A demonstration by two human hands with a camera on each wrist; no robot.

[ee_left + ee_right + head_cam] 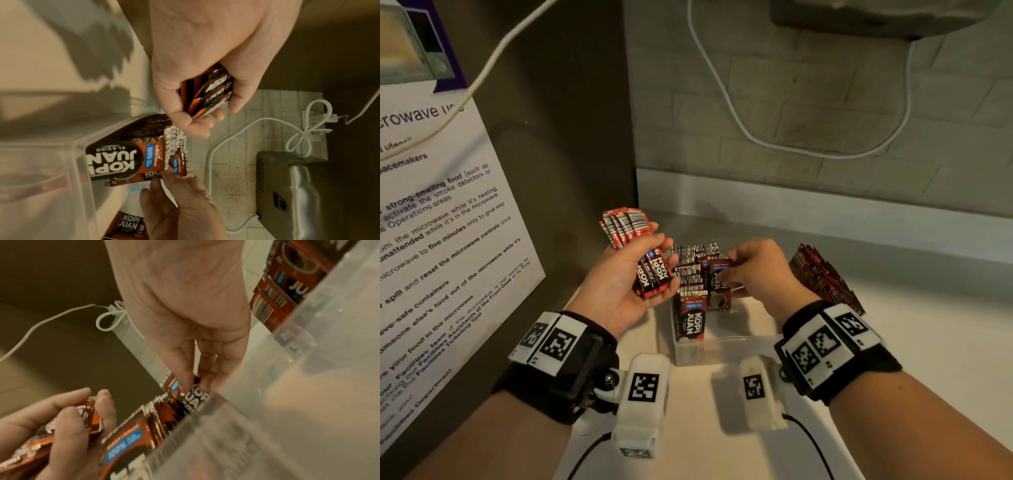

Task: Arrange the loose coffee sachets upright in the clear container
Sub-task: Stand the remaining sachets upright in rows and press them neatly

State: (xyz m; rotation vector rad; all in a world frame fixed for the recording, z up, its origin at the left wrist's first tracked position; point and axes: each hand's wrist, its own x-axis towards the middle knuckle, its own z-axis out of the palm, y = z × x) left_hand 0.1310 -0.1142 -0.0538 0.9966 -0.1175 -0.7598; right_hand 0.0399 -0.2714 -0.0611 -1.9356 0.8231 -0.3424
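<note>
Left hand (626,284) grips sachets (635,251); right hand (758,270) pinches one sachet (719,277).

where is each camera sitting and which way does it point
Head: worn on the head, looking down at the clear container, both hands and both wristbands.
Left wrist: on the left wrist, looking along the left hand, which grips a bundle of sachets; the right hand's fingers reach in below.
Right wrist: on the right wrist, looking along the right hand, which pinches one sachet.
All three views show the row of sachets standing in the container.
</note>
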